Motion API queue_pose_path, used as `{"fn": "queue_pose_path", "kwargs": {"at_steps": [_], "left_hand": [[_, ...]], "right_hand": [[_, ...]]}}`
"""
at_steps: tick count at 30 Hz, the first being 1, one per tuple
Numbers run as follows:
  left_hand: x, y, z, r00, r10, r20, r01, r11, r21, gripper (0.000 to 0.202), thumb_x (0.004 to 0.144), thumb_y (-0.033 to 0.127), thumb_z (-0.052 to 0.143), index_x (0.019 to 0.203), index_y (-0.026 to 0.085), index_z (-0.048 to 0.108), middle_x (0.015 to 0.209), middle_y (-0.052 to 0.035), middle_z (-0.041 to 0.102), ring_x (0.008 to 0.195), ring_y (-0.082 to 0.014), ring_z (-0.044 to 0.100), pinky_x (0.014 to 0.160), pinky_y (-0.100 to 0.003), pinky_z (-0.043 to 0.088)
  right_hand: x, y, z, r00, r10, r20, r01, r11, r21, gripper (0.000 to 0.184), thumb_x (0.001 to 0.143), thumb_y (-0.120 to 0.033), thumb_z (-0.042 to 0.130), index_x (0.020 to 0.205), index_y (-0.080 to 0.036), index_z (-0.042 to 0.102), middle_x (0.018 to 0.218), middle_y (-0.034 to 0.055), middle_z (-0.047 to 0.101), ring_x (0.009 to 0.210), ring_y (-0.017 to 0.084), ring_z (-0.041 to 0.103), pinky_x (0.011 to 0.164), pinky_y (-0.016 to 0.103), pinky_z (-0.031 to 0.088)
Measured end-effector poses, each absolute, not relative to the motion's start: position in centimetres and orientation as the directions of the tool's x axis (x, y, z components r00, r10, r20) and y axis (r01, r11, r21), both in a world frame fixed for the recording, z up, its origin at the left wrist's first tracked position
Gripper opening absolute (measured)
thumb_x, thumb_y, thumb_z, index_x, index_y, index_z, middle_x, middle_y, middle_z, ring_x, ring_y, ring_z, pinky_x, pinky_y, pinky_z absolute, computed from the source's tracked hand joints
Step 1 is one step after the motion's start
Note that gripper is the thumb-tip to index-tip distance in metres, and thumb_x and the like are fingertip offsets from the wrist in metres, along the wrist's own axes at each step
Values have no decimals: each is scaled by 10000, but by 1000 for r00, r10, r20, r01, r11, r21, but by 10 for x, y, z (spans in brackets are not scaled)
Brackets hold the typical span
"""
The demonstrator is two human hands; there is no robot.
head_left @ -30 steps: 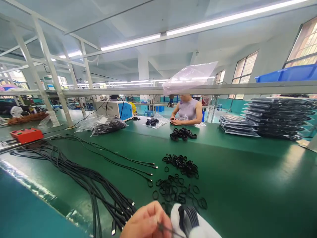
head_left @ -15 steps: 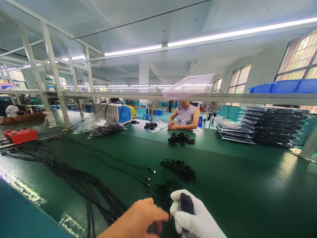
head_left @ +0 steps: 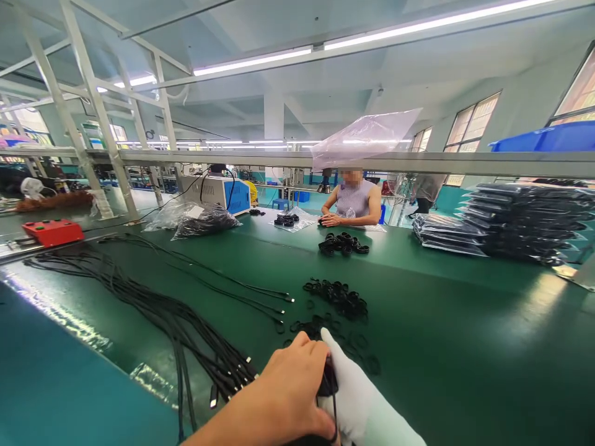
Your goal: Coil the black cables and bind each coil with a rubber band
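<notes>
In the head view, my gloved right hand (head_left: 356, 393) is closed around a folded bundle of black cable (head_left: 328, 378). Bare and curled over that bundle from the left, my left hand (head_left: 295, 381) has a thin black band (head_left: 334, 406) stretched at its thumb. Its fingertips are partly hidden behind the bundle. Just beyond both hands lie loose black bands (head_left: 357, 341), with a heap of small black loops (head_left: 341, 299) behind them. To the left, a long bunch of black cables (head_left: 162, 316) runs along the green table, metal plugs towards me.
A co-worker (head_left: 356, 201) sits across the table (head_left: 446, 328), near another heap of coiled black pieces (head_left: 343, 244). Bagged packs (head_left: 525, 220) are stacked at right. A red control box (head_left: 53, 231) and a blue-and-white machine (head_left: 216, 193) stand at left. A shelf rail (head_left: 260, 159) crosses above.
My left hand has moved right and closed over the cable bundle in my right hand, and the thin band is now stretched beside it. The view has tilted down a little.
</notes>
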State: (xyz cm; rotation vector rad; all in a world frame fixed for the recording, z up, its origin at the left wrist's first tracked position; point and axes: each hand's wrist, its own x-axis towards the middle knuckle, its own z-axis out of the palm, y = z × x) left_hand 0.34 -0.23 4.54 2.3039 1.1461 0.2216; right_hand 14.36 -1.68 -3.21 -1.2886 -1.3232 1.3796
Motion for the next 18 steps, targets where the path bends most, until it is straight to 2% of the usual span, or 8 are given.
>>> {"fn": "queue_pose_path", "kwargs": {"at_steps": [3, 6, 8, 10, 12, 14, 16, 18], "left_hand": [[0, 12, 45, 671, 713, -204, 673, -470, 570, 366, 499, 259, 744, 846, 198, 645, 779, -25, 611, 720, -234, 550, 578, -270, 408], [-8, 24, 41, 722, 632, -282, 568, -309, 763, 127, 649, 243, 560, 732, 221, 654, 689, 17, 629, 588, -165, 537, 493, -221, 388], [-10, 23, 37, 677, 699, -230, 552, -276, 787, 209, 695, 205, 441, 649, 222, 644, 660, 23, 646, 547, -147, 528, 479, -218, 370], [-8, 17, 33, 641, 749, -168, 582, -331, 743, 239, 675, 168, 411, 555, 221, 611, 592, 26, 640, 538, -146, 534, 506, -228, 366], [-4, 11, 33, 653, 730, -204, 596, -328, 734, 215, 638, 152, 420, 503, 215, 575, 516, 27, 605, 512, -142, 531, 520, -234, 373], [0, 8, 37, 620, 721, -310, 585, -161, 795, 159, 628, 187, 442, 512, 202, 550, 479, 24, 566, 434, -129, 485, 470, -238, 379], [2, 9, 44, 589, 728, -350, 442, 72, 894, 106, 637, 252, 493, 588, 182, 557, 514, 18, 570, 414, -117, 469, 446, -240, 399], [2, 11, 51, 576, 767, -284, 182, 219, 959, 148, 622, 295, 570, 692, 164, 571, 596, 6, 598, 493, -121, 519, 507, -252, 451]], "right_hand": [[143, -25, -17, -117, 983, -142, 133, -126, -983, 861, 517, -167, 698, 1327, -202, 409, 802, 13, 617, 644, 175, 580, 527, 266, 460], [147, -31, 0, -102, 970, -220, 176, -200, -964, 629, 621, -231, 631, 1230, -212, 476, 717, -23, 575, 414, 82, 443, 374, 225, 358], [152, -33, 6, -134, 970, -203, 124, -187, -974, 457, 623, -210, 635, 1071, -218, 546, 769, -13, 588, 401, 52, 415, 372, 206, 329], [157, -33, 4, -226, 970, -90, -53, -104, -993, 391, 551, -155, 695, 918, -207, 569, 966, 34, 617, 474, 47, 464, 423, 201, 353], [162, -33, -3, -308, 951, 31, -299, -65, -952, 377, 517, -160, 753, 830, -197, 547, 1202, 80, 558, 504, 34, 473, 448, 204, 367], [164, -33, -11, -363, 925, 112, -502, -93, -860, 383, 552, -234, 781, 824, -204, 512, 1276, 99, 524, 460, 16, 448, 419, 201, 356], [164, -32, -18, -422, 896, 138, -588, -155, -794, 421, 595, -279, 781, 890, -230, 484, 1088, 76, 638, 421, 29, 451, 388, 180, 334], [162, -32, -21, -479, 865, 151, -595, -193, -780, 519, 583, -290, 799, 967, -239, 454, 758, 13, 677, 417, 65, 496, 383, 154, 341]]}}
